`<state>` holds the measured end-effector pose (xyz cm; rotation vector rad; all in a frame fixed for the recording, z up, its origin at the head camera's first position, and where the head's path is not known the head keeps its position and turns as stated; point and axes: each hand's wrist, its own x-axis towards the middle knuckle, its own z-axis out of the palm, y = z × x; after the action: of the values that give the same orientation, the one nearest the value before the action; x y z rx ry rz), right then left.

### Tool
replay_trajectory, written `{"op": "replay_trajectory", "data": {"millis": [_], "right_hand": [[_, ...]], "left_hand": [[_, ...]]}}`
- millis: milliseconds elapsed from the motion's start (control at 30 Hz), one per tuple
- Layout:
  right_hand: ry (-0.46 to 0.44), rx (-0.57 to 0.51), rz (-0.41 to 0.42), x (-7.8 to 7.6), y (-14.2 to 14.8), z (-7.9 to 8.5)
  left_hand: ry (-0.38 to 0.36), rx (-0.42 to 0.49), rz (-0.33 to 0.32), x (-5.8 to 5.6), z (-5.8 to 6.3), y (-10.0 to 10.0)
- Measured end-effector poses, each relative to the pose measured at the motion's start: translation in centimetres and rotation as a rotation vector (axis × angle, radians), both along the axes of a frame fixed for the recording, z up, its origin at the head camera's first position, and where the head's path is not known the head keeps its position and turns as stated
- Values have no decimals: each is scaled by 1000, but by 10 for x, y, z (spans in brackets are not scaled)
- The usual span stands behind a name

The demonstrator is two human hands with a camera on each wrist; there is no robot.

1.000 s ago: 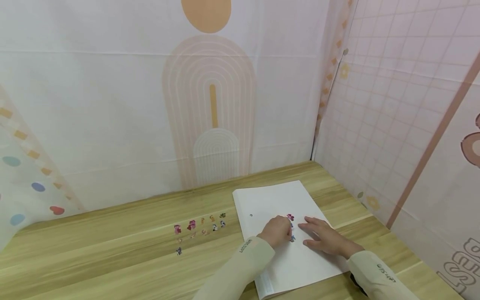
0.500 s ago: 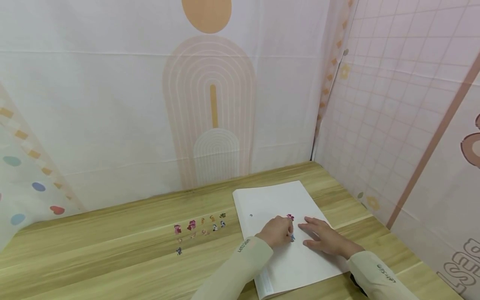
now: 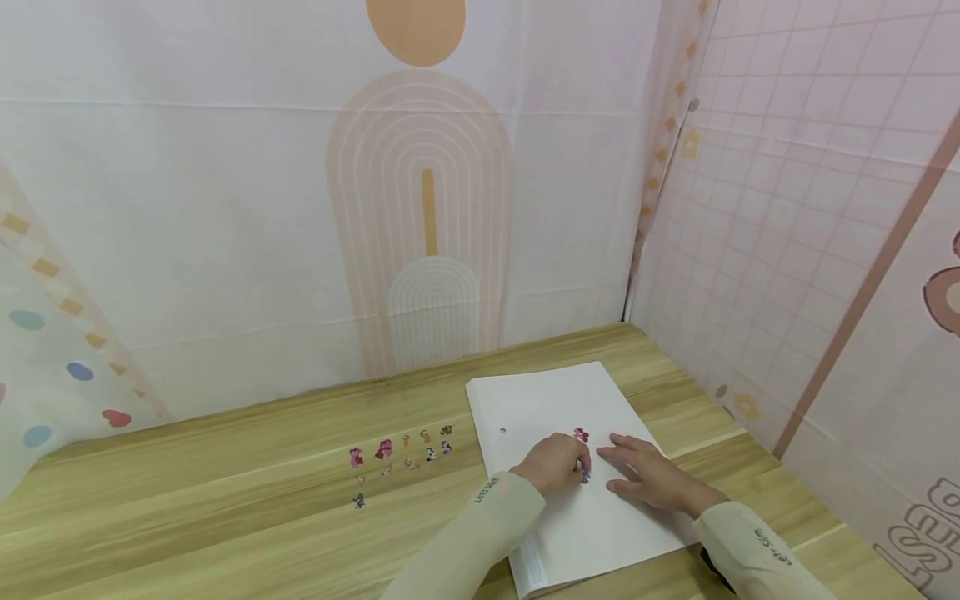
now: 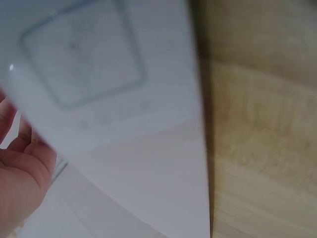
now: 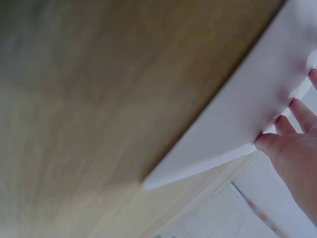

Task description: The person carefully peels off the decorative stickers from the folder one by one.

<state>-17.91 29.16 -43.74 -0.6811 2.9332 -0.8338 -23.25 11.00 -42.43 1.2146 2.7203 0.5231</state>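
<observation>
A white sheet-like pad (image 3: 546, 400) lies at an angle on the wooden table. My left hand (image 3: 553, 463) is over its middle, fingers curled, thumb and index fingertips pinching at a small blue cartoon sticker (image 3: 586, 476). The fingers partly cover that sticker. Just beyond them a small magenta sticker (image 3: 581, 434) lies on the white surface. To the right, my right hand (image 3: 652, 475) rests on the pad with fingers spread and holds nothing. In the right wrist view, the fingertips (image 5: 292, 106) touch the white paper. The left wrist view shows part of the left hand (image 4: 22, 173) beside the paper.
Several small cartoon stickers lie in loose rows left of the pad, among them a pink one (image 3: 384, 449), an orange one (image 3: 425, 436) and a dark blue one (image 3: 358, 501). The wooden table (image 3: 225, 500) meets fabric-covered walls (image 3: 247, 250) at the back and right.
My left fingers have shifted slightly on the pad; a small dark blue patch seen below the magenta sticker earlier is now hidden. The right hand stays in place.
</observation>
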Motion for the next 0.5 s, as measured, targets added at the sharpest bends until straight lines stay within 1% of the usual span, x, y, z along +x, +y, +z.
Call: {"op": "replay_trajectory", "data": {"millis": [167, 333, 433, 500], "right_hand": [[4, 0, 2, 0, 1, 0], [1, 6, -1, -1, 1, 0], [1, 8, -3, -1, 0, 0], [5, 13, -1, 0, 0, 0]], "left_hand": [[16, 28, 1, -1, 0, -1], [15, 61, 15, -1, -1, -2], [-5, 82, 23, -1, -2, -3], [-34, 97, 32, -1, -1, -4]]}}
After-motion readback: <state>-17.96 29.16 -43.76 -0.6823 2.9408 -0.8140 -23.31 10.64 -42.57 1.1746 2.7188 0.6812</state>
